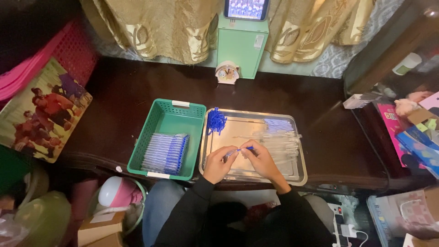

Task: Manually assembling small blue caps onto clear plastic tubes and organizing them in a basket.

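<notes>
pen assembly over the metal tray (297,176): left hand (218,163) and right hand (261,160) each pinch one end of a blue-tipped pen (238,150) with their fingers; best held level, parts aligned, pressed gently, then laid in the green basket (151,132).

One green basket (155,137), one metal tray (299,176), perhaps dozens of pens (164,153).

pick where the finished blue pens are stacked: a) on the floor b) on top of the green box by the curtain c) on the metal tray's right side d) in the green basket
d, the stack of blue pens lies in the green basket, left of the metal tray over which the left hand and the right hand hold a single pen.
</notes>
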